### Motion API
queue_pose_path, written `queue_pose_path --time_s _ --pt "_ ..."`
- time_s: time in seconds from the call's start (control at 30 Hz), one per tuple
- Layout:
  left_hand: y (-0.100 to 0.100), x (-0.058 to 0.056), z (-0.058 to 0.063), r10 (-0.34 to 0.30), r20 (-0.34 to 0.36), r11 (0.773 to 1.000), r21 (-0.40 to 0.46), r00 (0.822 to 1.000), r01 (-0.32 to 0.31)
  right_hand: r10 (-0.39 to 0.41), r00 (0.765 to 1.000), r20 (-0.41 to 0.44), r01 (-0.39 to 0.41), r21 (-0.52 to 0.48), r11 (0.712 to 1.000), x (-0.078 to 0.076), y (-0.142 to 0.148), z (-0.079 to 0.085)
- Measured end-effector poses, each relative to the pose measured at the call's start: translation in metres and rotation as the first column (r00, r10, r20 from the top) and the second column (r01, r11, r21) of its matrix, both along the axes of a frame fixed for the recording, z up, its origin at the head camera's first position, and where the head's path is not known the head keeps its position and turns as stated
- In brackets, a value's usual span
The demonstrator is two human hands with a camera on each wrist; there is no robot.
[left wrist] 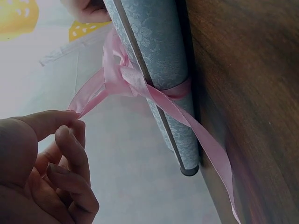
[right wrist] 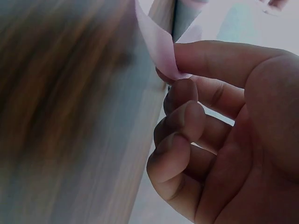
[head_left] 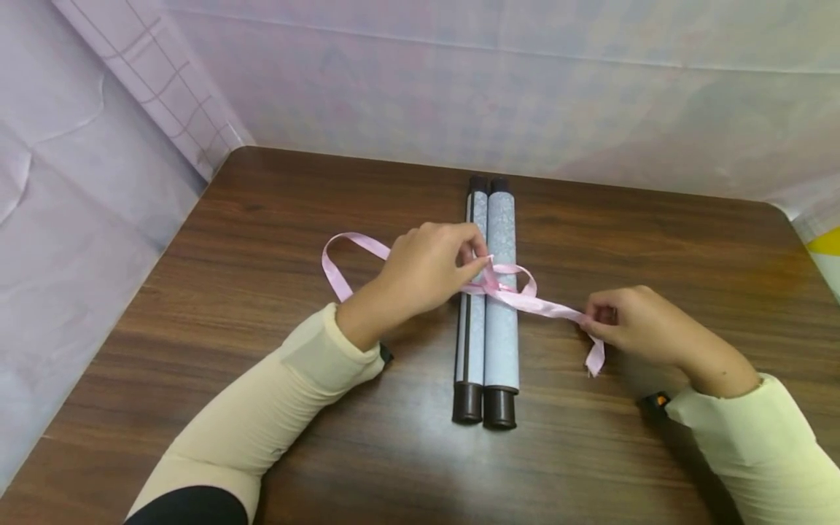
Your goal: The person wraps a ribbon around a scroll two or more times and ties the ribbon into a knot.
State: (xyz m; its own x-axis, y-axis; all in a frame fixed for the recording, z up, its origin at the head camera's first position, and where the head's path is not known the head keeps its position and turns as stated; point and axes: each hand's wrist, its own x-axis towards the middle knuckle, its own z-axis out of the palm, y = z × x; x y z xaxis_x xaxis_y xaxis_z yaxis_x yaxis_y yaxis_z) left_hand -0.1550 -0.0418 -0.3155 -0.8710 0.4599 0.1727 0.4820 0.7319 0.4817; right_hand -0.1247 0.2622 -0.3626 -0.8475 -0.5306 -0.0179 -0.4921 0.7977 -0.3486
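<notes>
Two rolled scrolls point(head_left: 502, 350) in pale blue patterned covering, with dark brown end caps, lie side by side. A pink satin ribbon point(head_left: 525, 302) wraps round their middle, with a loose knot and a small loop on top. My left hand point(head_left: 426, 266) pinches one part of the ribbon between thumb and forefinger, lifted above the scrolls; the left wrist view shows this pinched ribbon point(left wrist: 91, 93) drawn taut. To the right of the scrolls, my right hand point(head_left: 639, 324) pinches the ribbon near its end, and a short tail hangs below the fingers.
Beneath everything is a dark brown wood-grain table point(head_left: 262, 240) with rounded back corners. Another length of ribbon point(head_left: 331, 270) curves out to the left of the scrolls, passing behind my left wrist. A pale patterned sheet point(head_left: 525, 87) hangs along the table's back edge.
</notes>
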Motion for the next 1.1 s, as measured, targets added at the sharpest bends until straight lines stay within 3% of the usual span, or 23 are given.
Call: queue_pose_path --time_s 0.43,0.87,1.1 --pt "0.000 -0.002 0.000 -0.001 0.003 1.000 0.003 1.000 0.001 -0.104 0.995 0.006 0.103 0.076 0.992 -0.009 0.031 -0.004" --pt "0.000 -0.003 0.001 0.004 -0.005 1.000 -0.013 1.000 -0.004 -0.222 0.974 -0.038 0.225 0.134 0.965 -0.017 0.054 -0.002" --pt "0.000 -0.003 0.001 0.000 -0.023 1.000 -0.002 1.000 0.000 -0.274 0.962 -0.011 0.271 0.177 0.946 -0.020 0.063 0.000"
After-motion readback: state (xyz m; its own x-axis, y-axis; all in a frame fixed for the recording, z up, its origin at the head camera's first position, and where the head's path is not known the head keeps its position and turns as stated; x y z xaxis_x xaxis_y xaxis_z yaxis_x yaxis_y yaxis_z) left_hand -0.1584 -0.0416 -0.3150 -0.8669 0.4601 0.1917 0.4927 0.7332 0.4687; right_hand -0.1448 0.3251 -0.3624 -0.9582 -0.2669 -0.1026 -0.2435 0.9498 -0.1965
